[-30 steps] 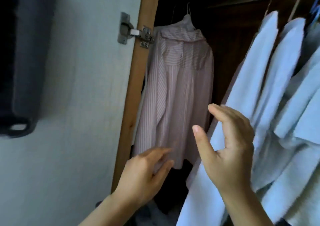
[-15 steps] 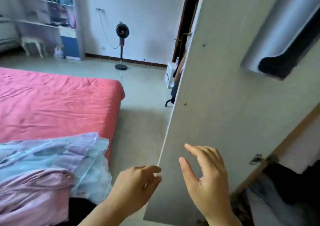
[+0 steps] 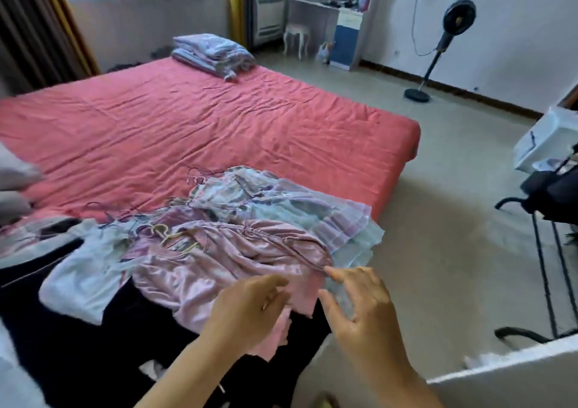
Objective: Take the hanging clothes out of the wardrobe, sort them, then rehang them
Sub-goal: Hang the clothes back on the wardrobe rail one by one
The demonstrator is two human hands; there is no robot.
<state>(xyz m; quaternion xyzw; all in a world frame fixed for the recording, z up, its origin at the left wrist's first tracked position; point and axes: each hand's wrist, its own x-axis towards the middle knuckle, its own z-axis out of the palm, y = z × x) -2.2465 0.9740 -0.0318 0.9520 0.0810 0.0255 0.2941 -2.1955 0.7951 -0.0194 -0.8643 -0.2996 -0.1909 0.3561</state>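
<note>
Both hands reach over a heap of clothes at the near corner of a bed, apparently to start sorting. On the left, a pale blue top (image 3: 83,278) lies spread over a dark garment (image 3: 78,345), with wire hangers (image 3: 175,235) still threaded through the pile, which suggests the clothes were lifted out of the wardrobe hangers and all and dropped here for sorting. At centre, a pink satin garment (image 3: 219,264) lies crumpled on top, and behind it a pale blue and lilac pleated dress (image 3: 281,201) spreads toward the edge of the red bed (image 3: 219,120). The left hand (image 3: 247,307) hovers over the pink garment's hem, fingers loosely curved and part open; whether they touch the cloth cannot be told. The right hand (image 3: 359,307) is spread wide, forefinger at the pink garment's edge, gripping nothing. Farther right stand a floor fan (image 3: 444,45) and a dark metal rack (image 3: 544,251).
</note>
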